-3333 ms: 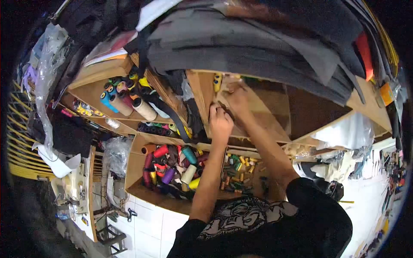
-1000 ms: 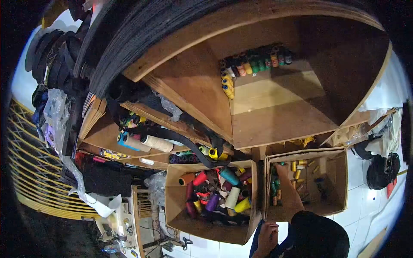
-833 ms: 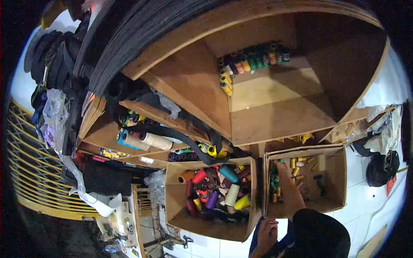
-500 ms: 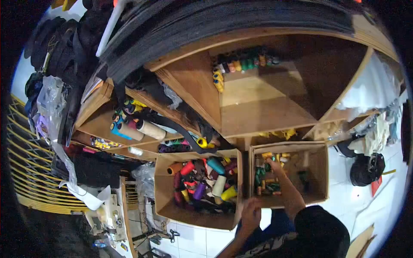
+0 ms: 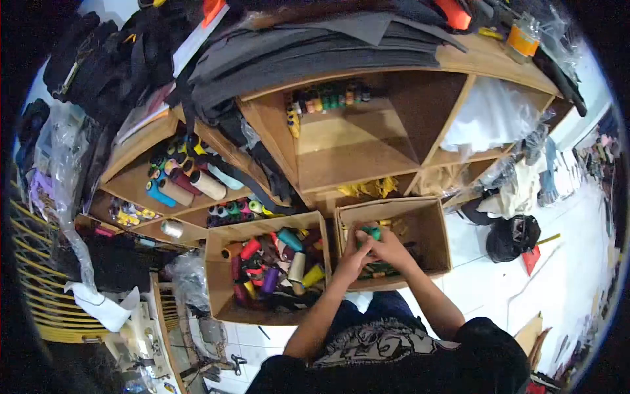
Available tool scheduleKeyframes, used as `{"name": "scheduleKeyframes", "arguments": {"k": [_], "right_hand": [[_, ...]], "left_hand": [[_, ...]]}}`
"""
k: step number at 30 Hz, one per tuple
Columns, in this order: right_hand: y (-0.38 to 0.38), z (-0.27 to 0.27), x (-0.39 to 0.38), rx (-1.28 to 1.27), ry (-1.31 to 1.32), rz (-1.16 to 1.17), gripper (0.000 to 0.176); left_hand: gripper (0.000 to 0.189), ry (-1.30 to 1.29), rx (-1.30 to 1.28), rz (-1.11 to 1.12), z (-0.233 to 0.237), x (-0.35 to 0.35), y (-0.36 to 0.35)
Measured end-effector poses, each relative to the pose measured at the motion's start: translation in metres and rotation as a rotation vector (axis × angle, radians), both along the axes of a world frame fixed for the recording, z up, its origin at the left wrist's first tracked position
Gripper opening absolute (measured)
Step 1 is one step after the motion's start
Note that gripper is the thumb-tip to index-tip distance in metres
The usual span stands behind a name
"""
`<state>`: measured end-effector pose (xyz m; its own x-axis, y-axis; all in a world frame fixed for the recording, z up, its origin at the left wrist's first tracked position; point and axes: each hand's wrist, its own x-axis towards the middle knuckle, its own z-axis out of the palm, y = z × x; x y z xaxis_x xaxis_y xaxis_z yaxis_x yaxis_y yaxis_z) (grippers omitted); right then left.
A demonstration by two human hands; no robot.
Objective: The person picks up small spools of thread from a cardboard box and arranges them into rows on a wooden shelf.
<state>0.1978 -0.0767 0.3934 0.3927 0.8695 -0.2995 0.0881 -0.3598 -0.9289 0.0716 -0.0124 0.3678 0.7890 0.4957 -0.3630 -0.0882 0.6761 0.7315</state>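
Note:
My left hand [image 5: 352, 257] and my right hand [image 5: 392, 252] meet over the right cardboard box [image 5: 429, 220]. Between them is a green thread spool [image 5: 372, 232], with fingers of both hands closed around it; more spools may be hidden by the fingers. Beneath my hands, small yellow and green spools lie in that box, partly covered by my wrists. To the left stands a second cardboard box [image 5: 226, 233], holding large cones of thread, among them a purple cone [image 5: 270, 280] and a teal cone [image 5: 289, 240].
Ahead is a wooden shelf [image 5: 348, 161] with a row of small spools [image 5: 331, 98] at its back. Thread cones [image 5: 176, 192] fill the left compartment. Dark fabric [image 5: 315, 49] is stacked on top. A sewing machine [image 5: 141, 338] stands lower left; a black bag [image 5: 512, 238] lies right.
My left hand has risen from the box's front edge to join my right hand. The green spool is now held between both, above the right box. The view has shifted right.

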Motion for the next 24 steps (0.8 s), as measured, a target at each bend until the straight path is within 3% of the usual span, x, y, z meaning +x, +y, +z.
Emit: {"name": "scheduleKeyframes", "arguments": {"k": [1, 4, 6, 7, 10, 12, 14, 15, 18, 19, 22, 24], "right_hand": [[0.001, 0.025, -0.010, -0.003, 0.004, -0.069, 0.063], [-0.006, 0.050, -0.024, 0.014, 0.200, -0.133, 0.066], [-0.008, 0.058, -0.027, 0.119, 0.189, -0.154, 0.067], [-0.008, 0.087, -0.042, 0.100, 0.331, -0.210, 0.067], [-0.010, 0.089, -0.049, 0.044, 0.171, -0.152, 0.070], [-0.007, 0.081, -0.046, 0.155, 0.241, -0.094, 0.066], [-0.004, 0.077, -0.053, 0.351, 0.541, -0.117, 0.063], [-0.005, 0.102, -0.064, 0.314, 0.616, -0.157, 0.062], [-0.005, 0.108, -0.067, 0.395, 0.553, -0.093, 0.063], [-0.010, 0.095, -0.059, 0.385, 0.618, -0.169, 0.056], [-0.012, 0.112, -0.054, 0.252, 0.360, -0.370, 0.048], [-0.014, 0.105, -0.039, 0.370, 0.417, -0.398, 0.043]], "left_hand": [[0.066, -0.083, -0.011, 0.028, 0.004, 0.002, 0.000], [0.067, -0.198, -0.011, 0.046, 0.012, -0.001, 0.002], [0.067, -0.005, -0.016, -0.009, 0.016, -0.009, 0.008], [0.056, -0.246, -0.125, -0.015, 0.039, -0.018, 0.005], [0.053, -0.402, -0.162, -0.050, 0.028, -0.028, 0.012], [0.047, -0.475, -0.268, -0.054, 0.032, -0.035, 0.012], [0.045, -0.430, -0.341, -0.004, 0.036, -0.041, 0.014], [0.041, -0.425, -0.320, -0.011, 0.040, -0.044, 0.015], [0.039, -0.447, -0.221, 0.036, 0.046, -0.050, 0.015], [0.039, -0.477, -0.244, 0.031, 0.047, -0.051, 0.017], [0.039, -0.379, -0.201, 0.060, 0.050, -0.049, 0.017], [0.037, -0.375, -0.242, 0.072, 0.042, -0.043, 0.021]]}}
